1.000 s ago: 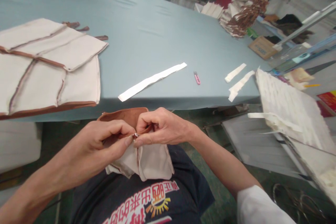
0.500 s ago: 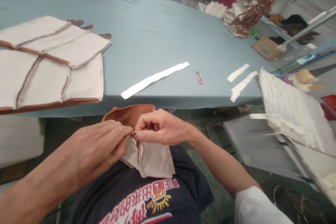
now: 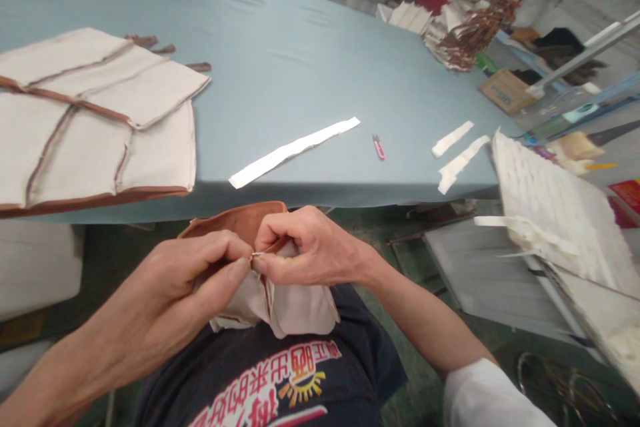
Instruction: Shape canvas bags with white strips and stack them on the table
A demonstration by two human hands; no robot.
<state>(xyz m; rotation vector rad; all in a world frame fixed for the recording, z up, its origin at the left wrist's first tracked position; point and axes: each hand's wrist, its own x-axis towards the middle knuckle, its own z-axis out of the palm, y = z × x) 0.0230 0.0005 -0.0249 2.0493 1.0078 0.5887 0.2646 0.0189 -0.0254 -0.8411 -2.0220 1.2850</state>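
A cream cloth bag (image 3: 295,307) with a brown rim hangs over my lap below the table edge. My left hand (image 3: 185,287) and my right hand (image 3: 305,250) meet at its rim, fingers pinched together on the fabric. A small shiny metal piece shows between the two thumbs. Both hands are closed on the bag.
On the blue table (image 3: 280,67) lies a stack of cream bags (image 3: 90,120) with brown trim at the left, a long white strip (image 3: 295,150), a pink thread snipper (image 3: 379,147) and two short strips (image 3: 457,153). A white stack (image 3: 550,213) sits at the right, more bags (image 3: 465,20) behind.
The hands stay pinched at the bag's rim with small shifts. The lower cream part of the bag has moved slightly and the brown rim has turned a little.
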